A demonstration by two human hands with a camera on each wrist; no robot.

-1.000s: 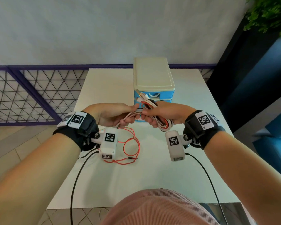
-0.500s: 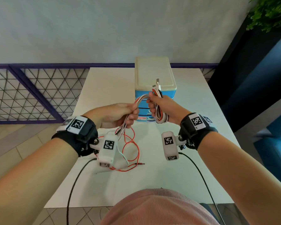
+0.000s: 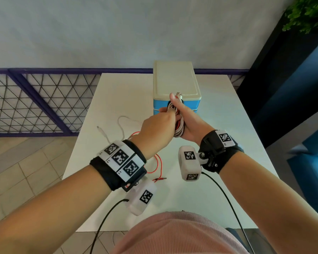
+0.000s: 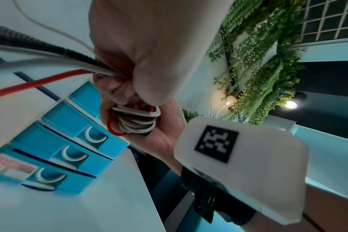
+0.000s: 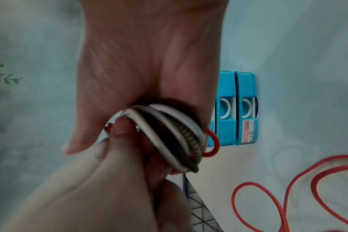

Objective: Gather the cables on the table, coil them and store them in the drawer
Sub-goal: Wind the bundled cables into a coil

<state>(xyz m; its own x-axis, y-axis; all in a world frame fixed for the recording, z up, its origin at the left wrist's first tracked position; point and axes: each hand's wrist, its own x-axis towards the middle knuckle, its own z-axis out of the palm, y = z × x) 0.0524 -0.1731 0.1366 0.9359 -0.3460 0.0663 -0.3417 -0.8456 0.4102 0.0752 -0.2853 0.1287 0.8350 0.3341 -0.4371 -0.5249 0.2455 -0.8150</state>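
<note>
A coil of white, red and braided cables (image 3: 178, 128) sits upright in my right hand (image 3: 181, 114), thumb pointing up, in front of the blue drawer unit (image 3: 194, 104). My left hand (image 3: 163, 116) presses against the coil and grips the loose strands (image 4: 50, 62) that run into it. In the right wrist view the coil (image 5: 175, 135) is clamped under the right palm, with left fingers (image 5: 121, 133) at its side. In the left wrist view the coil's loops (image 4: 135, 120) show below the left fist. All drawers (image 4: 69, 125) look closed.
The trailing white cable (image 3: 120, 123) with its plug (image 3: 99, 128) lies on the white table (image 3: 218, 198) left of the hands. Red cable loops (image 3: 156, 165) lie under my left wrist. The drawer unit's cream lid (image 3: 174, 79) is at the table's far edge.
My left hand has swung up and to the right, carrying the loose strands against the coil. The right hand has turned thumb up, nearer the drawers. The white cable's tail now shows on the table.
</note>
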